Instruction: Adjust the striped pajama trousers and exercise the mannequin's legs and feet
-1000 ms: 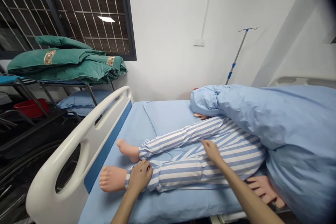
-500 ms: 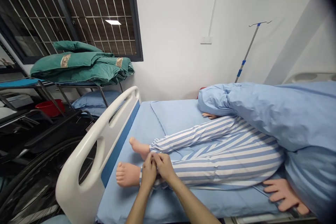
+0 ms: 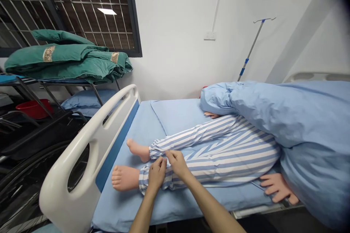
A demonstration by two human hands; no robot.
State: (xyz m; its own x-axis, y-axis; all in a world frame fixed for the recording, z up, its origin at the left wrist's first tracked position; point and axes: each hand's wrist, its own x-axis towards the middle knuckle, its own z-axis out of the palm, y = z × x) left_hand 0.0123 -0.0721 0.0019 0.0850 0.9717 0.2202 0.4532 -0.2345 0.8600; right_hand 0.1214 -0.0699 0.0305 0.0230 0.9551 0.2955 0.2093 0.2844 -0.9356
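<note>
A manikin lies on the bed in blue-and-white striped trousers (image 3: 224, 164), its bare feet toward the footboard. The nearer foot (image 3: 125, 178) sticks out of a gathered cuff, and the farther foot (image 3: 138, 150) lies beyond it. Over the nearer shin, my left hand (image 3: 158, 172) is closed, knuckles up, on the trouser leg. My right hand (image 3: 177, 164) is just to its right, fingers pinched together at the upper side of the same leg. Fabric is bunched around and between the two hands. The exact grip of the fingertips is partly hidden.
A white footboard (image 3: 68, 153) rises at the left. A blue quilt (image 3: 254, 116) covers the manikin's upper body, with one manikin hand (image 3: 279, 187) at the near edge. Behind stand an IV pole (image 3: 250, 49), folded green bedding (image 3: 73, 60), and a wheelchair (image 3: 35, 142).
My hands have moved apart slightly and sit higher on the shin, away from the foot. More of the nearer trouser cuff shows at the ankle. The view has shifted right.
</note>
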